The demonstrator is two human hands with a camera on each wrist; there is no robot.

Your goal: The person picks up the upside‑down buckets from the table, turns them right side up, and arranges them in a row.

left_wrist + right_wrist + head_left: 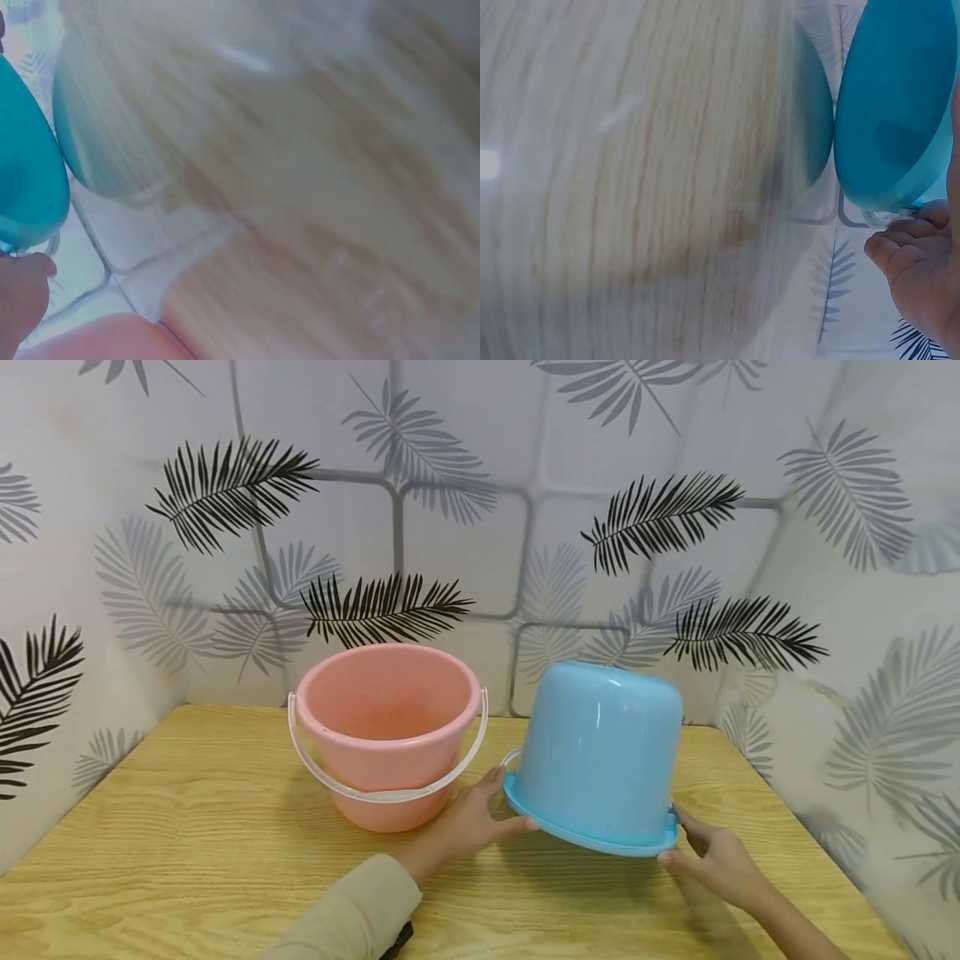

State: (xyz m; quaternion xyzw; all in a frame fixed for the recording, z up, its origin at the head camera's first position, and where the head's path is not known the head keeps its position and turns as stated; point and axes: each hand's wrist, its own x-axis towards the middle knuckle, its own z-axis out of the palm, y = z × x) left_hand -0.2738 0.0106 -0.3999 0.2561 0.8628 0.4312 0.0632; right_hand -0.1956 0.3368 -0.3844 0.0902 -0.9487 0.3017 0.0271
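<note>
A light blue bucket (600,752) is upside down and tilted over the right part of the table, its near rim off the wood. My left hand (476,814) grips its rim at the left, the thumb along the near edge. On the opposite side my right hand (716,856) holds the rim between thumb and fingers. Part of the white handle shows behind my left fingers. In the right wrist view the bucket's open mouth (892,112) shows above my right hand (922,266). The left wrist view has my left hand (26,296) at the rim.
Upright to the left stands a pink bucket (390,743), its white handle (390,795) hanging in front, close to my left forearm. The wooden table (187,843) meets a leaf-patterned wall (465,552) at the back.
</note>
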